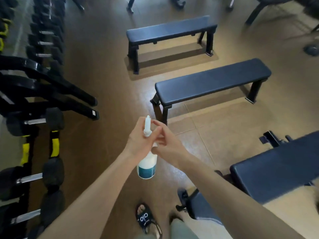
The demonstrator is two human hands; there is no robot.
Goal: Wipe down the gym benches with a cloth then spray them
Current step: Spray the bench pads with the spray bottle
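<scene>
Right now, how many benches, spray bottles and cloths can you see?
Flat benches: 2, far and middle
Padded bench at right, partly cut off: 1
Spray bottles: 1, spray bottle held by left hand and right hand
Cloths: 0 visible
Total: 4

Benches (212,81) right of dumbbell rack (34,118)

Three benches (212,81), one spray bottle (146,166), two hands (139,142).

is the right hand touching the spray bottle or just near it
Touching. The head view shows the right hand with its fingers and thumb on the neck of the spray bottle, while the left hand grips the neck below the white nozzle.
</scene>
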